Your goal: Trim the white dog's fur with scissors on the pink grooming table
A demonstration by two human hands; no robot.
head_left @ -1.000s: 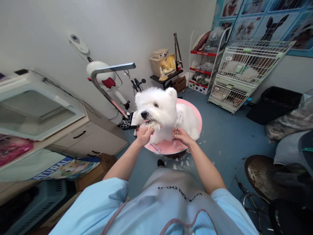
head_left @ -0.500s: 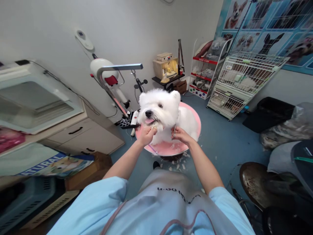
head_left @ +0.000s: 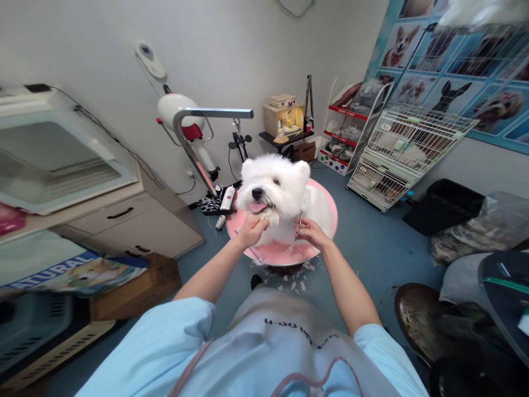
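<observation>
A fluffy white dog (head_left: 273, 182) is on a round pink grooming table (head_left: 285, 252), its head turned a little to the left and its tongue out. Under its muzzle, my left hand (head_left: 253, 229) is closed on the chin fur. My right hand (head_left: 312, 231) grips a pair of scissors (head_left: 300, 225) by the handles, with the blades pointing up along the side of the dog's neck. White fur clippings (head_left: 295, 282) lie on the floor below the table and on its top.
Left of the dog rise a metal grooming arm (head_left: 215, 113) and a black tray (head_left: 211, 204) holding a white bottle (head_left: 227, 197). Wire cages (head_left: 407, 149) and a shelf rack (head_left: 347, 129) stand behind to the right. A round brown stool (head_left: 417, 314) is at the lower right.
The camera view has shifted slightly, so the room sits lower. The dog's head is turned a little and its mouth is wider open. Both hands keep their holds.
</observation>
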